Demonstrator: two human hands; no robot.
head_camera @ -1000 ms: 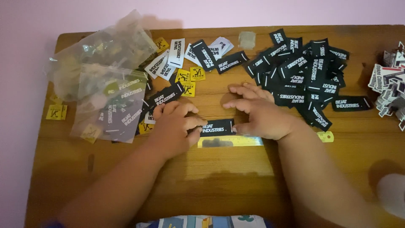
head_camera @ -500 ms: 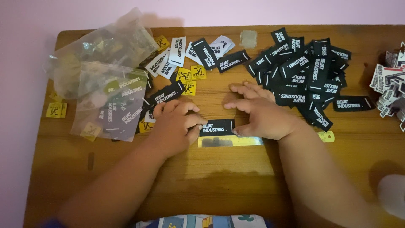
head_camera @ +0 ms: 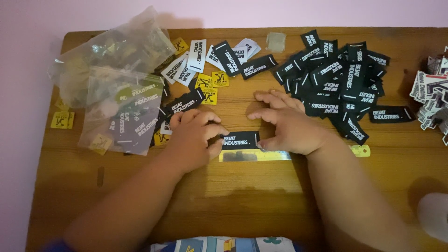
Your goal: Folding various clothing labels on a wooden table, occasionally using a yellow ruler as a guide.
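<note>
Both hands pinch 1 black label (head_camera: pixel 241 140) over the yellow strip (head_camera: pixel 268 156): left hand (head_camera: pixel 193 140) grips its left end, right hand (head_camera: pixel 289 128) its right. Uneven pull could skew it.

A home craft desk: wooden table (head_camera: pixel 242 200), pink wall (head_camera: pixel 28 28), heaped garment labels (head_camera: pixel 336 84).

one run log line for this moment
left hand: on black label left end | right hand: on right end | yellow strip: below label | wooden table
</note>
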